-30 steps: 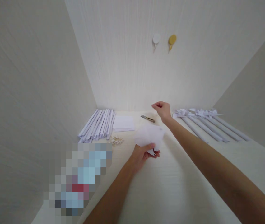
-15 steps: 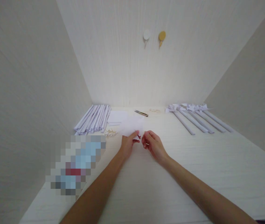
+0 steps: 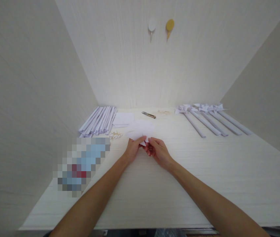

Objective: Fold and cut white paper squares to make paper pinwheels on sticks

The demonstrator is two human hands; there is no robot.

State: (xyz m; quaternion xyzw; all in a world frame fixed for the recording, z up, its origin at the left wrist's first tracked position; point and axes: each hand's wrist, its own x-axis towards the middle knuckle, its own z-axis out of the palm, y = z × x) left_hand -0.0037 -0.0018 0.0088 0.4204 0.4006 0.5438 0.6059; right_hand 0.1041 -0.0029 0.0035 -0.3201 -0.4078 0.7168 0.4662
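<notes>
My left hand [image 3: 133,149] is closed on a thin white sheet of paper [image 3: 142,127], thumb on top at its near edge. Close against it, my right hand [image 3: 161,152] pinches a near corner of the same paper between thumb and fingers. A slit or fold line shows in the paper near the left thumb. The fingers of both hands nearly touch, and the far part of the sheet fans out away from me. Beyond it lies a pair of thread snips [image 3: 149,115]. A stack of white paper squares [image 3: 123,119] rests to the left.
White rolled paper tubes [image 3: 99,121] lie bundled at the back left, with small pale pieces [image 3: 115,135] nearer. Paper pinwheels on sticks [image 3: 214,120] lie in a row at right. A blurred item [image 3: 85,164] is front left. White and yellow hooks [image 3: 170,25] are on the wall.
My right hand has moved left and taken hold of the paper's corner beside my left hand. The view has tilted down, bringing the table's front edge into sight.
</notes>
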